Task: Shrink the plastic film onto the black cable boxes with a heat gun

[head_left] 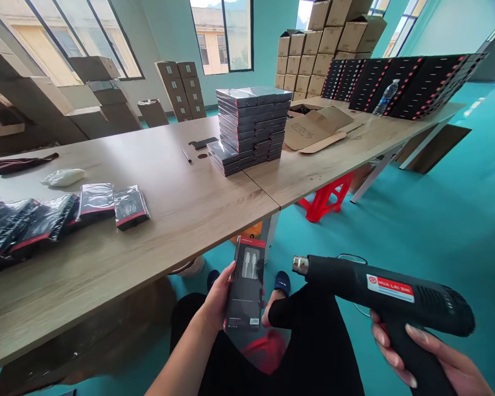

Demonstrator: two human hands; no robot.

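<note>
My left hand [218,300] is closed around the edge of a black and red box [245,286] with a window showing white connectors, held upright over my lap. In my right hand [427,352] is the handle of a black heat gun [375,291], its metal nozzle pointing left towards the box, with a gap between them. Wrapped boxes [131,206] lie on the wooden table [181,209] at the left. A tall stack of wrapped boxes [253,124] stands near the table's middle.
Behind the stack, an opened carton [317,129] lies on the table. A water bottle [385,98] stands by rows of black boxes [408,85]. Below the table edge is a red stool [328,198]. A pen [187,156] and a white bundle [62,177] rest on the table.
</note>
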